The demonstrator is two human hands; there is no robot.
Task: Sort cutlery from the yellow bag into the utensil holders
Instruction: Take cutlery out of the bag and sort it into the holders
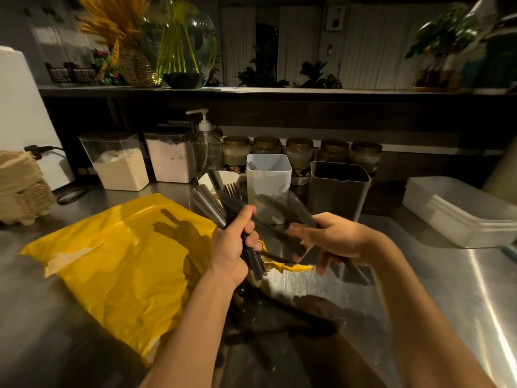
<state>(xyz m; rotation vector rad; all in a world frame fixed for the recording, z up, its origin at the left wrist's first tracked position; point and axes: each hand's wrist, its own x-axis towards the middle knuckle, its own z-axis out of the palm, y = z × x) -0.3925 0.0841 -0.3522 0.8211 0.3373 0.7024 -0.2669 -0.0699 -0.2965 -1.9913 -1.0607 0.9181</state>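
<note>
Grip of the left hand (pixel 232 242) is clenched round a bundle of cutlery (pixel 215 203), fingers curled over the dark handles, metal ends fanning up toward the far left. The steel tabletop (pixel 447 289) carries everything. On its left lies the yellow bag (pixel 126 261), flat, crumpled and torn open at its right edge; being thin plastic, it will likely slide and give no support. Beyond the hands stand the grey holder (pixel 338 186) and, left of it, the white holder (pixel 268 175). Both are upright and open-topped, and I judge them light enough to tip if knocked. Near, between the forearms, loose cutlery (pixel 279 326) lies in a dark heap. The right hand (pixel 335 239) is blurred; its grip seems to pinch one dark-handled piece (pixel 359 273) that runs under the palm, the other fingers loosely spread. Cutlery is stiff, smooth and fairly heavy in a bunch, so pieces can slip. Each is best taken by the handle, clear of tines and blades.
</note>
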